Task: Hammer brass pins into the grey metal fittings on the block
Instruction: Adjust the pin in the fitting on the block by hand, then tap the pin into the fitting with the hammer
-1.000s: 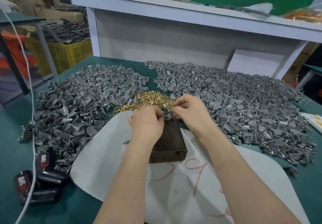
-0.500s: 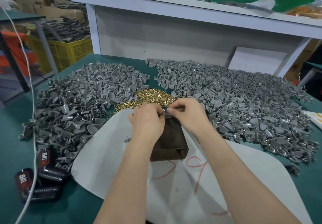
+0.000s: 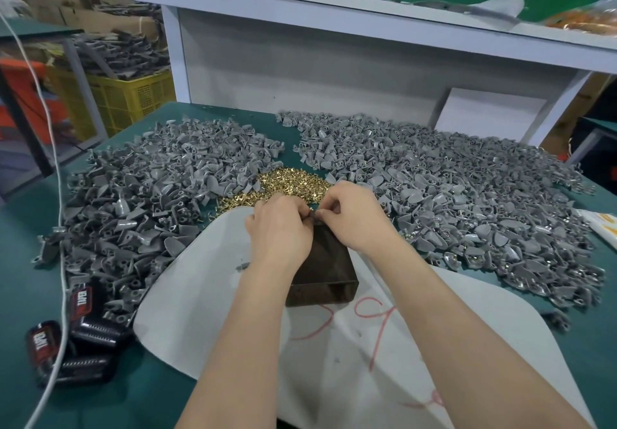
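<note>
A dark metal block (image 3: 329,268) stands on a white sheet (image 3: 207,281) in the middle of the green table. Both hands meet over the block's far end. My left hand (image 3: 278,228) has its fingers curled around a small grey fitting (image 3: 314,216) there, mostly hidden. My right hand (image 3: 355,216) pinches at the same spot with thumb and forefinger; what it pinches is too small to make out. A heap of brass pins (image 3: 290,183) lies just beyond the hands. No hammer is in view.
Big piles of grey fittings lie left (image 3: 150,188) and right (image 3: 467,195) of the pins. Black-and-red objects (image 3: 80,328) and a white cable (image 3: 61,261) sit at the near left. A white shelf (image 3: 367,11) rises behind the table; a yellow crate (image 3: 130,98) stands far left.
Both hands have stayed together over the block's far end, with only small finger movements. The view has shifted slightly.
</note>
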The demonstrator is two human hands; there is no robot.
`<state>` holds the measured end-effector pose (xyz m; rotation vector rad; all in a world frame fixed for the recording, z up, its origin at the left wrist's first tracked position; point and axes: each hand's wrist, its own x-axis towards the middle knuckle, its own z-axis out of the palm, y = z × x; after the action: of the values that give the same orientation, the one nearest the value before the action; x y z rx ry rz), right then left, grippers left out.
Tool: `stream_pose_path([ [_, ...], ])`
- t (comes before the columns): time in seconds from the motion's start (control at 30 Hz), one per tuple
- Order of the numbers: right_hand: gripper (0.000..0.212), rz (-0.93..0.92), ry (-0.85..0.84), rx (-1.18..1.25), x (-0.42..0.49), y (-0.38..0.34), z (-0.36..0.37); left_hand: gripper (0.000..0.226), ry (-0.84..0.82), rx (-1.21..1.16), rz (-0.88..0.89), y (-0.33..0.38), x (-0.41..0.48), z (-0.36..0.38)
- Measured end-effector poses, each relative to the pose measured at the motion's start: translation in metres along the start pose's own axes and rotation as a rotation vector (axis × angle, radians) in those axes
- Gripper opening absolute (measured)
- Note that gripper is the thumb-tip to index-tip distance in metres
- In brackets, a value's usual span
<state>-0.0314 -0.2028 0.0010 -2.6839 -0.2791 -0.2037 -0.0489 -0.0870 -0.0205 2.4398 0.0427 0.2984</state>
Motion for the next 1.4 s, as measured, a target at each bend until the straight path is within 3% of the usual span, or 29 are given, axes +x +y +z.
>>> stream_pose_path([
  [0.27, 0.014, -0.015, -0.085, -0.14, 0.004, -0.011, -0.009, 0.014, 0.007, 0.035, 0.023, 0.0, 0.0, 0.001],
  [0.53, 0.014, -0.039, -0.001, 0.02, -0.002, 0.004, -0.003, 0.011, 0.011, 0.017, 0.003, 0.003, -0.003, -0.002],
  [0.63, 0.024, 0.09, 0.078, 0.142, -0.006, 0.019, -0.014, 0.011, 0.005, 0.009, -0.002, 0.003, -0.002, -0.002],
  [0.7, 0.024, 0.23, 0.024, 0.001, -0.01, 0.035, -0.017, 0.012, -0.006, -0.005, -0.008, 0.003, -0.002, -0.003],
  [0.77, 0.025, 0.336, -0.137, -0.232, -0.016, 0.043, -0.008, 0.011, -0.012, -0.017, -0.013, 0.003, -0.002, -0.003],
  [0.87, 0.016, 0.329, -0.158, -0.351, -0.016, 0.04, 0.002, 0.01, -0.016, -0.025, -0.016, 0.003, -0.003, -0.002],
  [1.03, 0.007, 0.351, -0.162, -0.17, -0.008, 0.039, -0.007, 0.007, -0.025, -0.026, -0.016, 0.002, -0.003, -0.002],
  [1.13, 0.027, 0.407, -0.099, -0.057, -0.009, 0.042, -0.022, 0.007, -0.021, -0.021, -0.015, 0.003, -0.002, -0.002],
  [1.3, 0.032, 0.272, 0.07, 0.049, -0.023, 0.031, -0.049, 0.005, -0.013, -0.012, -0.004, 0.001, -0.001, 0.0],
  [1.4, 0.028, 0.123, 0.094, -0.069, -0.036, 0.021, -0.051, 0.007, -0.012, -0.03, 0.011, 0.0, -0.001, 0.001],
])
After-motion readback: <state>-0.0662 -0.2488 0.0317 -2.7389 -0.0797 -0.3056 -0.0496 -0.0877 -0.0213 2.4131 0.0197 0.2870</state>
